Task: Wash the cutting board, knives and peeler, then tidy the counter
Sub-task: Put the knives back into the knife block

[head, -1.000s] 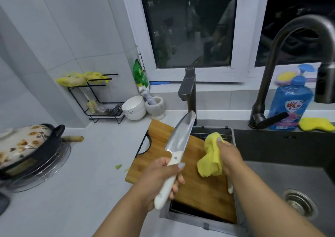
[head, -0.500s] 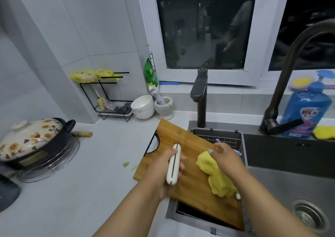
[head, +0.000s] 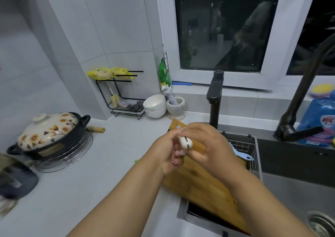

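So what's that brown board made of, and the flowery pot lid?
The cutting board looks like wood or bamboo: warm brown with lengthwise grain stripes and a dull finish. The pot lid looks like glazed ceramic: cream, smooth and slightly shiny, with painted flowers. The pot under it is glossy black, probably the same material.
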`<state>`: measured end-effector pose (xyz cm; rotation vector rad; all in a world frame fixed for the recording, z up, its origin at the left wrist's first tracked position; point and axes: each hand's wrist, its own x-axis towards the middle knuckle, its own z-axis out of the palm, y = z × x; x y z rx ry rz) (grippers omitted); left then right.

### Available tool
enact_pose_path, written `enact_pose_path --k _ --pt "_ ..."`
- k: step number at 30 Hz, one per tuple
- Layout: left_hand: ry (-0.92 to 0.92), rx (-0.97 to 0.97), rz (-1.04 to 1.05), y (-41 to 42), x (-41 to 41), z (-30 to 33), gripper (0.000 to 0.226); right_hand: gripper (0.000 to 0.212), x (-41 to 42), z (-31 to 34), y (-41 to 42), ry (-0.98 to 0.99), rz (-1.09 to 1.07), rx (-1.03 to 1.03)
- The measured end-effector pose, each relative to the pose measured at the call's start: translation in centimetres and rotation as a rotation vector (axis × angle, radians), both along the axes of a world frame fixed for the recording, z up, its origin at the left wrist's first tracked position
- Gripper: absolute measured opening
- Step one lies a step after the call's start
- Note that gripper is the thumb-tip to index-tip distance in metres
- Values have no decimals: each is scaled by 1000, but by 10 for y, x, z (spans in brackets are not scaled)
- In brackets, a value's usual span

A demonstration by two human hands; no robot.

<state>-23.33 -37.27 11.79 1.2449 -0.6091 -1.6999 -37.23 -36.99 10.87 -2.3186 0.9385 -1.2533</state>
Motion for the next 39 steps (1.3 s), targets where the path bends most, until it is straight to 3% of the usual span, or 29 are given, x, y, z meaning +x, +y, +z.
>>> enact_pose_path --k 2,4,7,8,12,15,24,39 --pt "-80 -13 6 2 4 9 31 35 6 6 -4 37 -20 -65" --pt "-340 -65 13 4 13 22 31 32 12 18 -8 27 -29 -49" --pt "-743 -194 81 11 40 43 11 32 23 44 -12 -55 -51 26" --pt "-814 -273 100 13 48 49 7 32 27 52 -13 -65 -49 46" --pt "-977 -604 22 29 83 76 36 27 64 88 -10 -85 27 65" --pt "-1158 -714 59 42 117 93 33 25 104 112 -3 -102 83 41" --pt "-1374 -635 375 97 232 115 20 27 237 142 24 -113 333 -11" --pt "-1626 -341 841 232 419 152 22 26 469 168 123 -188 687 -6"
